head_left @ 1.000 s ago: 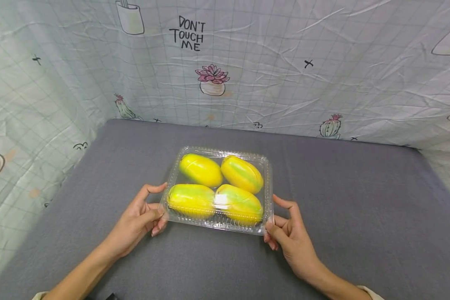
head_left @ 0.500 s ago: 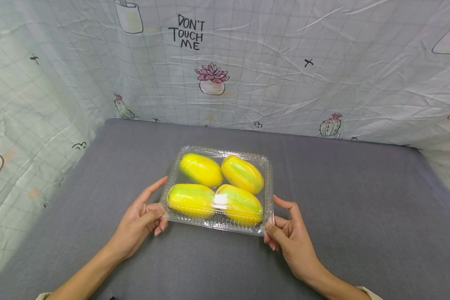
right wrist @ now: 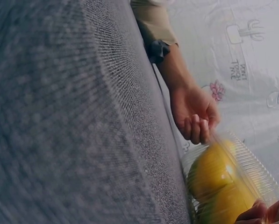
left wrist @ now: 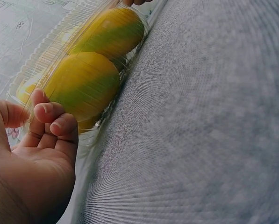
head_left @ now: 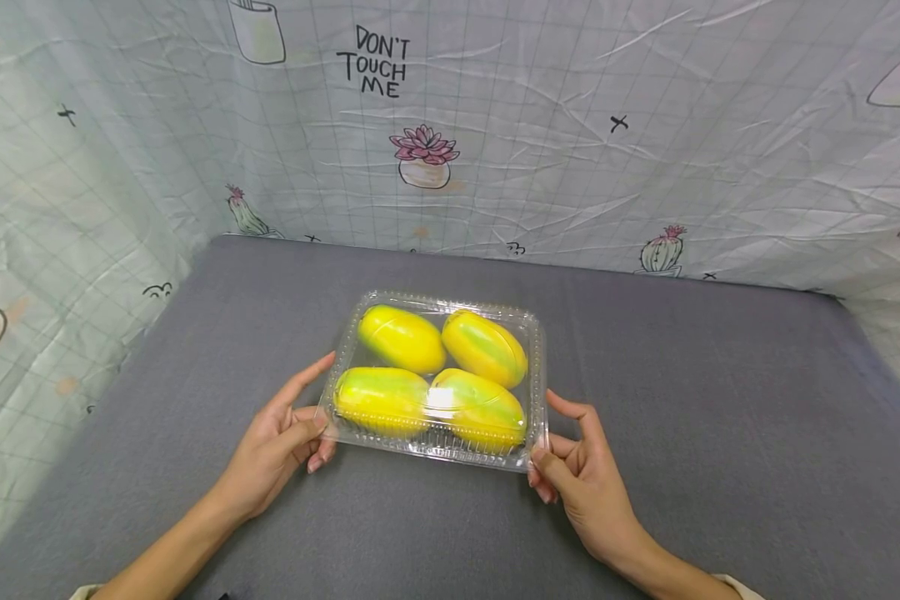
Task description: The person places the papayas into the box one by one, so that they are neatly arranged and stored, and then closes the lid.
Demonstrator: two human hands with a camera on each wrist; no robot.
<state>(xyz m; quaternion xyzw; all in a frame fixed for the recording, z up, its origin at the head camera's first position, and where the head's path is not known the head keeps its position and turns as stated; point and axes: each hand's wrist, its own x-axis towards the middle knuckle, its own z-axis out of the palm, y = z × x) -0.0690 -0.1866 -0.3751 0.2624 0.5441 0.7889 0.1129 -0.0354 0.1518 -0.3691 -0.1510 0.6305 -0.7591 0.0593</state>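
Head view gives us the whole scene: a clear plastic clamshell box [head_left: 433, 379] lies closed in the middle of a grey cloth-covered table [head_left: 720, 400], with four yellow-green fruits [head_left: 401, 338] packed inside in two rows. Only this view shows all four fruits and both hands at once. From the left wrist view we see the box [left wrist: 85, 70] edge-on, just two fruits [left wrist: 83, 84] visible through its ribbed wall, with fingertips of the other hand peeking in at its far end. From the right wrist view we see the box's near corner [right wrist: 251, 168], one fruit [right wrist: 214, 170] clearly, and our own left forearm with a beige sleeve cuff [right wrist: 153, 23] reaching in from the far side.

Our left hand [head_left: 273, 446] holds the box's near-left corner: the thumb presses on the rim, the index finger stretches straight along the left side, and the other fingers curl beneath the edge. Our right hand [head_left: 579, 471] pinches the near-right corner between thumb and bent fingers, with the index finger reaching up along the right side. In the right wrist view only the fingertips [right wrist: 258, 212] show, at the bottom edge.

Around the table hangs a wrinkled pale backdrop sheet [head_left: 645, 125], printed with a grid, cactus and potted plant drawings, and the words "DON'T TOUCH ME". Nothing stands between the hands and the box.
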